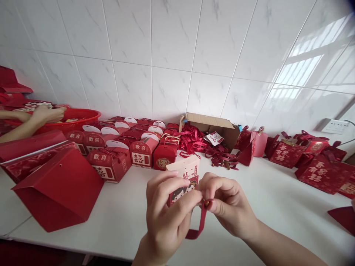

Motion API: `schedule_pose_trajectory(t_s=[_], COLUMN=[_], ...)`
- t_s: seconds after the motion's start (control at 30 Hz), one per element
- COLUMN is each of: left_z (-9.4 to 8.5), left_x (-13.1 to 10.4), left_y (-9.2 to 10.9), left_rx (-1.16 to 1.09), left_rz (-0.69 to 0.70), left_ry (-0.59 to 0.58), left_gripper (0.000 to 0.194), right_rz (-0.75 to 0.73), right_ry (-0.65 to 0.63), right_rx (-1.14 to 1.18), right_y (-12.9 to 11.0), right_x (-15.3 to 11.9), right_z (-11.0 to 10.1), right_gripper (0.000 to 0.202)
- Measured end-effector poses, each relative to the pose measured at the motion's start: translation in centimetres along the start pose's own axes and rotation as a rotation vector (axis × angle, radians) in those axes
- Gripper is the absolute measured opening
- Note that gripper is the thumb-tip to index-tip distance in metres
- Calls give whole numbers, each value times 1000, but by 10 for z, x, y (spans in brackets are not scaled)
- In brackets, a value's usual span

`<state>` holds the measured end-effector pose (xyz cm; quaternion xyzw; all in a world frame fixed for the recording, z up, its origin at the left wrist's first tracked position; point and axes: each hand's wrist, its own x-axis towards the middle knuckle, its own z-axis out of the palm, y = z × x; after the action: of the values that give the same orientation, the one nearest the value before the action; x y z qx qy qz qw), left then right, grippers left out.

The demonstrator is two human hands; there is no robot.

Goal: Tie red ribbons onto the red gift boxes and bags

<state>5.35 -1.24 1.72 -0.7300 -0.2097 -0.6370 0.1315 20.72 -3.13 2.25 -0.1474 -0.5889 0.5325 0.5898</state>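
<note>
A dark red ribbon with a small gold fitting hangs in a loop between my hands. My right hand is closed, pinching the ribbon's end beside the fitting between thumb and fingertips. My left hand meets it there, its lowest fingertip at the ribbon while the other fingers curve in front of a pale pink and red gift box. That box has a printed cartoon face and a double-happiness sign. Whether the left fingers also grip the box is hidden.
Rows of red gift boxes stand left of centre. Behind my hands are a ribbon pile and an open cardboard box. Large folded red card lies left; finished-looking bags stand right. Another person's hand is over a red basin.
</note>
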Motion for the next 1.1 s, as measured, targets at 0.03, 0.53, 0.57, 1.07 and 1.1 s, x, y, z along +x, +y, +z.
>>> schedule_pose_trajectory(t_s=[0.03,0.53,0.57,1.07,1.1], left_z=[2,21,18,-1,0], left_x=[-1,-8,-6,3,2], left_y=[1,5,4,-3,-3], left_rx=[-2,-271,-369,-387,-324], left_rz=[-6,-333,-397,-506,-437], left_ry=[10,-32,-112,-313,-272], left_gripper=[22,16,12,10,14], right_rz=[-17,-141,-134,-307,-326], right_ry=[15,132,89,61,56], right_rx=[-14,-163,-193,-814,-850], right_y=[1,13,8,-17,-17], right_x=[-1,11,13,16,15], right_z=[0,-12,-16,-19,-17], right_gripper=[14,8,9,18,20])
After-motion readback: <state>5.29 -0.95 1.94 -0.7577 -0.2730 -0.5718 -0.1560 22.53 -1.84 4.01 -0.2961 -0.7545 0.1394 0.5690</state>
